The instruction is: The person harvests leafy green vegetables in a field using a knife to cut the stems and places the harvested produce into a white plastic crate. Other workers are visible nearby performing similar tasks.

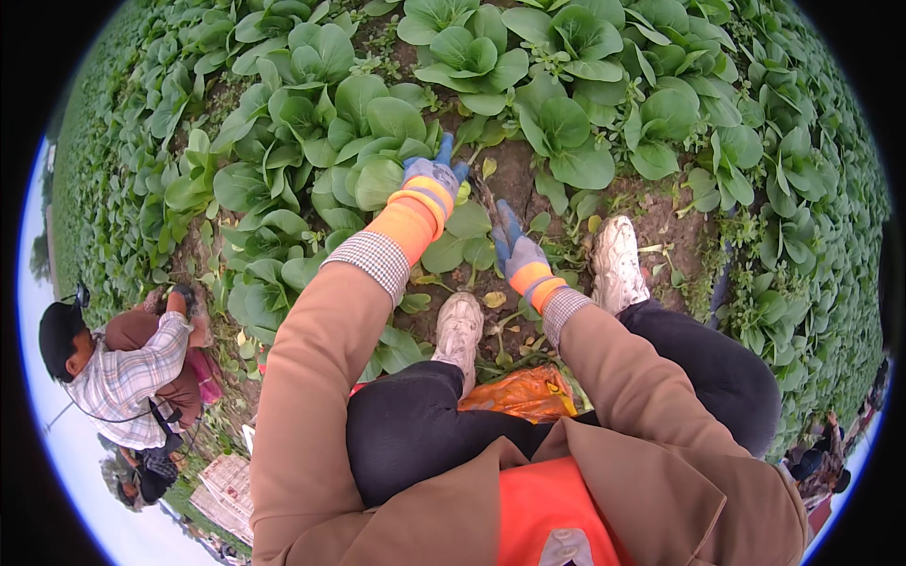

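My left hand (437, 170), in a blue-and-grey work glove with an orange cuff, reaches into the row of leafy green plants that look like bok choy (396, 119). One finger points forward and the thumb stands apart; leaves hide the other fingers, so a grip cannot be made out. Lower and to the right, my right hand (515, 244) wears the same kind of glove, its fingers close together near the soil. A thin dark strip (484, 192) lies just beyond its fingertips; whether the hand holds it is unclear. Broad low leaves (463, 237) lie between both hands.
My shoes (459, 329) stand on soil (513, 166) with yellowed leaves. An orange plastic bag (527, 393) lies between my legs. At left, another person (134, 361) crouches by the row, near a pale crate (225, 492). Dense greens (814, 212) border the right.
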Tool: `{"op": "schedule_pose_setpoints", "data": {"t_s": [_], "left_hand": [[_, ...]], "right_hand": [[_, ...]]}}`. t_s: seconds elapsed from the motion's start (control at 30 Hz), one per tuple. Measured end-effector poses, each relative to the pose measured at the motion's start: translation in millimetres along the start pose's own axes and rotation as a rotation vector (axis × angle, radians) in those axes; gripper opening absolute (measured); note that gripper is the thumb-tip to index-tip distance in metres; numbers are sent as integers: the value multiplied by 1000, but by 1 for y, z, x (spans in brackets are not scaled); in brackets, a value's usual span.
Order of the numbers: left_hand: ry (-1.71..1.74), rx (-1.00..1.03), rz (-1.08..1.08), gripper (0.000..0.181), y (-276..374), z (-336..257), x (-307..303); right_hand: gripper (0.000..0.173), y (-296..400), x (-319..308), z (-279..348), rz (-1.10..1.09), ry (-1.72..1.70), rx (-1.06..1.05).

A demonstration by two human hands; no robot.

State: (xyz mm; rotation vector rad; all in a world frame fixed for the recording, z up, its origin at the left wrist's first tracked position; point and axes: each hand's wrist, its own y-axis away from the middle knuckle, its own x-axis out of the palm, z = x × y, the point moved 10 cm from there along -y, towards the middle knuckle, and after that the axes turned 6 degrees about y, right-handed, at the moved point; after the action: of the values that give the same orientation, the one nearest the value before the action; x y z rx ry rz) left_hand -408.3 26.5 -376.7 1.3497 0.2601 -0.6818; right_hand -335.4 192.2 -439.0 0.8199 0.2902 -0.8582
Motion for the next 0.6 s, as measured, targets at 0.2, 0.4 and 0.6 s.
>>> {"op": "schedule_pose_setpoints", "data": {"t_s": [0.2,0.4,0.6], "left_hand": [[270,-202,19,88,16,76,54],[258,-189,-258,86,23,81,75],[281,-191,-279,73,19,86,84]], "right_hand": [[55,-30,8,35,23,41,-133],[55,-65,28,51,78,86,-126],[53,-79,43,62,93,113,-90]]}}
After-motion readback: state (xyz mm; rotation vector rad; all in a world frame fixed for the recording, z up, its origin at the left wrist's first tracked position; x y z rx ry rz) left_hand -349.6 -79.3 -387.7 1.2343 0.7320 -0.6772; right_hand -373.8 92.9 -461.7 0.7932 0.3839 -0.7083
